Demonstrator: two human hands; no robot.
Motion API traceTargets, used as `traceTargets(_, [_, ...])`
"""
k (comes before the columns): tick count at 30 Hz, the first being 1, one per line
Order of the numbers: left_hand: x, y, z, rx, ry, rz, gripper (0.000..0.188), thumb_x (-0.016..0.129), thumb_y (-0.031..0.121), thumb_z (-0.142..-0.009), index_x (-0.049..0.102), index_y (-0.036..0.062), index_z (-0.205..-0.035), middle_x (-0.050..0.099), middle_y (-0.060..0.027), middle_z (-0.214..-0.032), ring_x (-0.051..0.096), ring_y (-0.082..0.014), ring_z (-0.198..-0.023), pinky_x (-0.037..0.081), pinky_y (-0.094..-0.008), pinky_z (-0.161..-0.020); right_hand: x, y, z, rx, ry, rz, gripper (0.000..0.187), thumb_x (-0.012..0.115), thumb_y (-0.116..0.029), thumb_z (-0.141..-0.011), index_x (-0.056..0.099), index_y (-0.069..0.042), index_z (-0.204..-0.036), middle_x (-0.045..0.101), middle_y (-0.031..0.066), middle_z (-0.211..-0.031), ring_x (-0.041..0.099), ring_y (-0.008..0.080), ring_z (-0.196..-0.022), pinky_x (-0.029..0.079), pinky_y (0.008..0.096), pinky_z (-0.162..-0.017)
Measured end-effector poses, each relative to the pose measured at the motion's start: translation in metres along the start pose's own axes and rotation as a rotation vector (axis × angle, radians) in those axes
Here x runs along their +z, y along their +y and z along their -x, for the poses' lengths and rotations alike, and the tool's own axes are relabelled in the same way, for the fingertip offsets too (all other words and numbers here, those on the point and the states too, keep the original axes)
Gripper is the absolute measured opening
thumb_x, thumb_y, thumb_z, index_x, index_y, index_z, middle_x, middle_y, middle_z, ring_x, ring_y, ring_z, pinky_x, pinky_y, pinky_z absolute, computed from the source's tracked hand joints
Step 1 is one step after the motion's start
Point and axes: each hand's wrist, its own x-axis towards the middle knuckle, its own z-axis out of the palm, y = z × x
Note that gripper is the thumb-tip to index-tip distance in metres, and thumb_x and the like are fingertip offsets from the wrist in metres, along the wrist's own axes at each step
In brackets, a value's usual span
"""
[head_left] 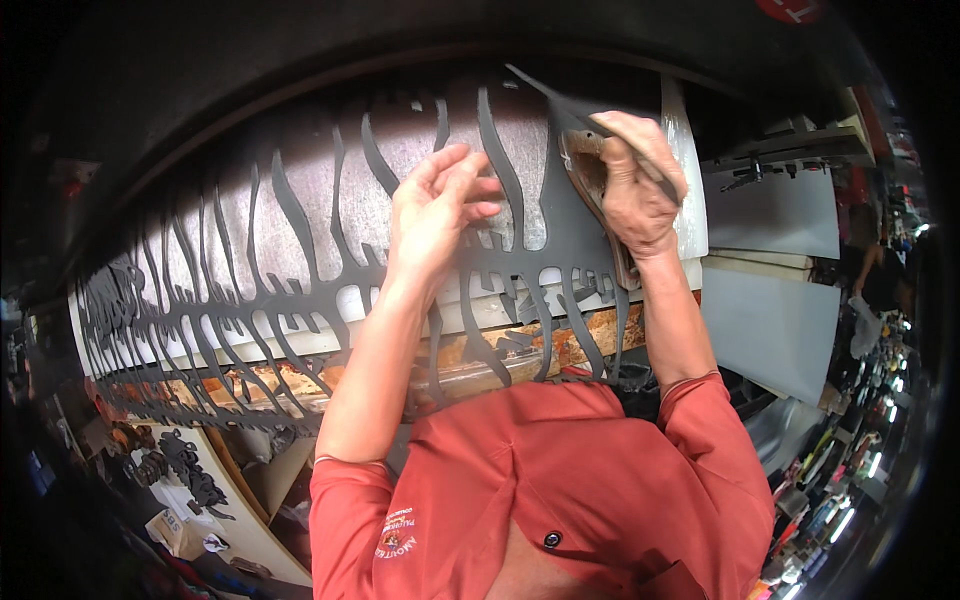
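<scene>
A: Head view: what's the R hand [642, 190] got?
B: Blurry, but its fingers look closed on the upper end of the brown curved frame [585, 144]. Rest of the frame runs down just L of & below those fingers, by the solid part of the dark sheet [575, 232].
A: And the L hand [432, 215]?
B: Fingers loosely curled, gaps btwn them, nothing seen in the grip. They're over the cut-out part of the sheet, w/ a wavy strip [503, 165] just R of the fingertips. Touching or not? Can't tell.
A: Tips on doing it well?
B: IMO: set the frame flat, close to the last gap w/o overlapping it, so less sheet's wasted. L fingers best kept on the sheet, pressing it smooth on the bench [690, 205], clear of the frame's edge.
A: Main risk?
B: Prob. thin strips L of the R fingers snagging or folding under the frame. Worth a quick check.
</scene>
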Motion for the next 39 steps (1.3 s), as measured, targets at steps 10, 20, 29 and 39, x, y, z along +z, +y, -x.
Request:
traceTargets(10, [-0.005,0.016,-0.021,1.012,0.082,-0.952,0.036,0.07,0.013,-0.101,0.068,-0.002,-0.133,0.073,-0.0264,-0.127,0.071,-0.0406,-0.119,0.054,-0.0461,-0.108,0.009,0.03,0.016,0.445,-0.056,-0.274,0.016,0.075,-0.012,-0.103,0.08,-0.002,-0.115,0.079,0.0052,-0.106,0.072,0.0113,-0.087,0.059,0.0258,-0.08])
traceTargets(20, [-0.015,-0.018,-0.086,0.979,0.001,-1.472,0.025,0.066,0.021,-0.103,0.074,-0.0011,-0.11,0.074,-0.0221,-0.096,0.071,-0.0403,-0.09,0.056,-0.0492,-0.085,-0.02,-0.06,-0.006,-0.292,-0.394,-0.075,0.036,0.083,0.004,-0.078,0.077,0.001,-0.114,0.08,0.0168,-0.104,0.079,0.0282,-0.09,0.065,0.0373,-0.077])
traceTargets(29, [-0.003,0.017,-0.01,0.253,-0.052,-0.399,0.05,0.066,0.038,-0.108,0.068,0.0009,-0.141,0.073,-0.019,-0.135,0.069,-0.0286,-0.126,0.053,-0.0427,-0.11,-0.031,-0.047,0.03,-0.33,-0.194,0.176,0.044,0.076,-0.001,-0.079,0.076,0.001,-0.123,0.075,0.0156,-0.124,0.07,0.0351,-0.115,0.063,0.0398,-0.093])
traceTargets(39, [-0.02,0.005,0.051,0.003,-0.15,0.149,0.018,0.069,0.018,-0.107,0.073,0.0044,-0.119,0.079,-0.0033,-0.105,0.072,-0.0066,-0.089,0.058,-0.0229,-0.079,-0.017,-0.068,0.044,0.035,-0.24,-0.097,0.045,0.069,0.006,-0.091,0.068,0.006,-0.136,0.071,0.0234,-0.133,0.068,0.0383,-0.126,0.055,0.045,-0.11])
